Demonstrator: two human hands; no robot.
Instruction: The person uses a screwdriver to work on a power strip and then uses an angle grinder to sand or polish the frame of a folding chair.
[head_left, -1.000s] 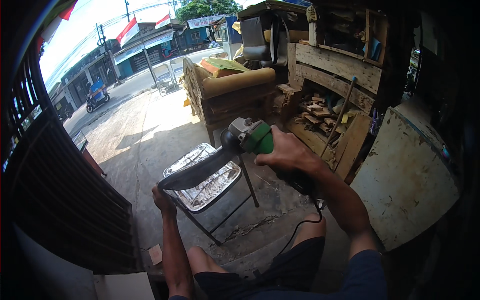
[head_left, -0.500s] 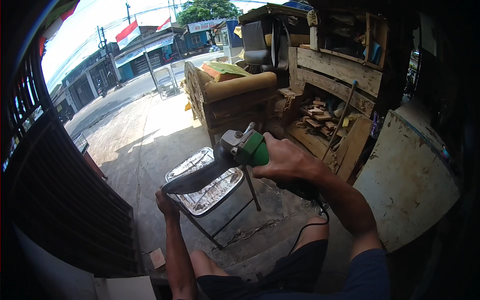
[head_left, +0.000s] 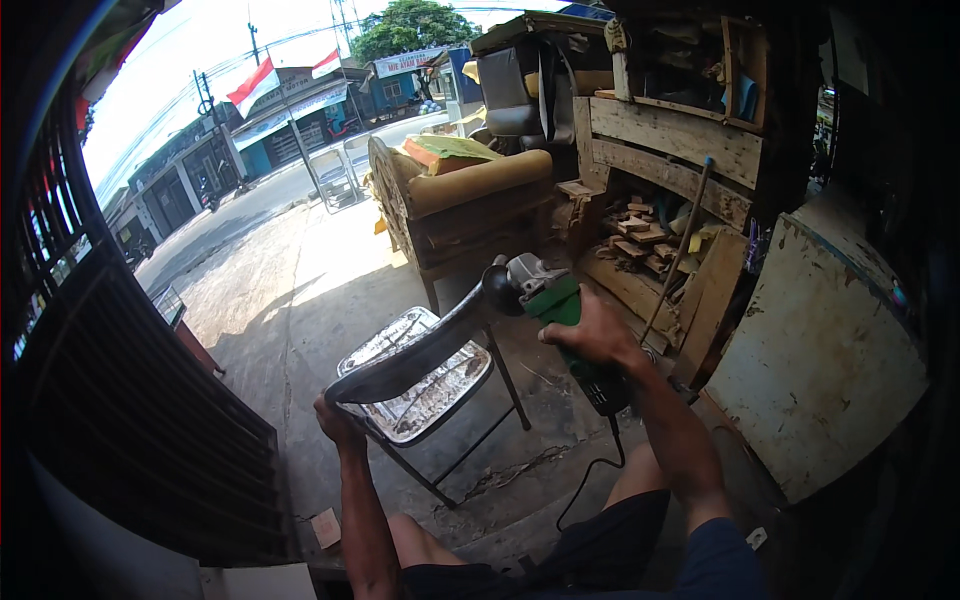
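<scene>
A metal folding chair (head_left: 412, 375) stands before me, its seat silvery with dark worn patches and its curved backrest dark grey. My left hand (head_left: 338, 418) is closed round the near left end of the backrest. In my right hand (head_left: 600, 325) is a green angle grinder (head_left: 553, 300) with a grey metal head, its dark cord hanging down. The grinder's head lies at the far right end of the backrest; its round dark disc side faces that end. Whether the disc touches the metal I cannot tell.
An armchair frame (head_left: 475, 215) with tan padding stands beyond the chair. Scrap wood (head_left: 640, 235) fills a wooden rack on the right, beside a stained pale panel (head_left: 815, 365). A dark barred gate (head_left: 150, 400) bounds the left. Cracked concrete floor (head_left: 270, 330) runs out to the street.
My right hand has moved the grinder rightward and slightly down, tilting it, so more of the backrest shows. My left hand still grips the same end.
</scene>
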